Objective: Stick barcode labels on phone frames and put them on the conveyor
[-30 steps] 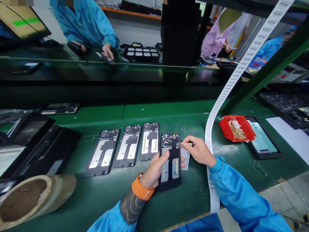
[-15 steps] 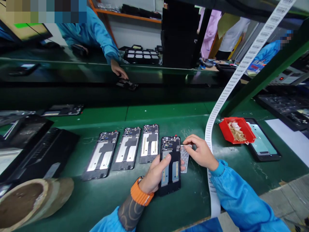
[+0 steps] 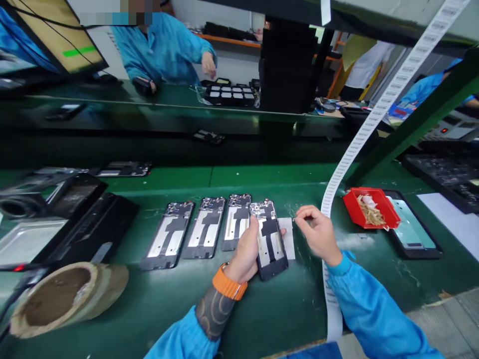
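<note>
My left hand (image 3: 243, 249) holds an opened phone (image 3: 271, 242), its inner side with circuit parts facing up, tilted slightly. A pale sheet (image 3: 289, 242) sticks out from behind the phone, held by the same hand's fingertips. My right hand (image 3: 318, 232) is just right of the sheet, thumb and forefinger pinched; what is between them is too small to name. Three similar opened phones lie in a row to the left: a left one (image 3: 170, 237), a middle one (image 3: 205, 229) and a right one (image 3: 235, 222), partly covered by the held phone.
A long barcode label strip (image 3: 368, 127) hangs down behind my right wrist. At right are a red bin (image 3: 351, 208) of rubber bands and a phone on a black tray (image 3: 419, 252). A tan pot-like roll (image 3: 108, 289) stands left. Across the line sits a co-worker (image 3: 164, 50).
My right hand has drawn slightly away from the sheet, whose printed pattern no longer shows. The held phone has tilted. The co-worker's hand has lifted off the far phone. My view has shifted.
</note>
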`<state>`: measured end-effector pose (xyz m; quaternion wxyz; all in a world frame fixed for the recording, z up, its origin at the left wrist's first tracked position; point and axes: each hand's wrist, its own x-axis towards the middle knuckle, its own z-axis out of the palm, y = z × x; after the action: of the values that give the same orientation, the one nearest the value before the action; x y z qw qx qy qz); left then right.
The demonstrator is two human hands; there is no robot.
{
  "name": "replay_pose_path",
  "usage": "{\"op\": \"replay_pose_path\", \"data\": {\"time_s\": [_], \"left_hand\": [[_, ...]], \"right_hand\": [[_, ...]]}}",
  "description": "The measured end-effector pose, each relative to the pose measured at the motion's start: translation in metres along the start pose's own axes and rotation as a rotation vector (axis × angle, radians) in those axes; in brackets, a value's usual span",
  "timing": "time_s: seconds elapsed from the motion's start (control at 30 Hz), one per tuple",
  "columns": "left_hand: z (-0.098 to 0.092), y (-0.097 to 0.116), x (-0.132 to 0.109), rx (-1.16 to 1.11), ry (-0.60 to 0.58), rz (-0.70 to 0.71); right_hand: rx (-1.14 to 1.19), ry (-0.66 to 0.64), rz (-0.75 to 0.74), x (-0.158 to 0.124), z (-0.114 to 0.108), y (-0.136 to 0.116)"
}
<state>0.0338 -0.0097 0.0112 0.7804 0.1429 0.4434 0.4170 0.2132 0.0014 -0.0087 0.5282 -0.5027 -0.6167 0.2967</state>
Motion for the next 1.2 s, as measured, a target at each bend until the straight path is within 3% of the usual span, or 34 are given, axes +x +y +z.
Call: {"op": "replay_pose_path", "data": {"time_s": [0.17, 0.37, 0.6, 0.77, 0.87, 1.0, 1.07, 1.2], "left_hand": [[0.001, 0.003, 0.006, -0.118, 0.076, 0.246], [-0.008, 0.014, 0.014, -0.313, -0.179, 0.153], [-0.023, -0.012, 0.033, -0.57, -0.393, 0.232], [-0.021, -0.011, 0.027, -0.568, -0.383, 0.252], [-0.015, -0.003, 0.02, -0.474, -0.311, 0.279], [-0.008, 0.006, 0.012, -0.236, 0.006, 0.331], [-0.005, 0.01, 0.009, -0.165, 0.108, 0.354], [-0.006, 0.019, 0.003, -0.173, 0.122, 0.297]], "right_hand": [[0.527, 0.037, 0.321, -0.009, 0.018, -0.012], [0.74, -0.02, 0.554, -0.02, 0.035, -0.03], [0.763, -0.146, 0.548, -0.035, 0.049, -0.047], [0.645, -0.23, 0.485, -0.049, 0.063, -0.052], [0.609, -0.226, 0.494, -0.052, 0.065, -0.051], [0.632, -0.19, 0.522, -0.047, 0.059, -0.053], [0.697, -0.157, 0.537, -0.044, 0.056, -0.053], [0.806, -0.099, 0.598, -0.038, 0.053, -0.05]]}}
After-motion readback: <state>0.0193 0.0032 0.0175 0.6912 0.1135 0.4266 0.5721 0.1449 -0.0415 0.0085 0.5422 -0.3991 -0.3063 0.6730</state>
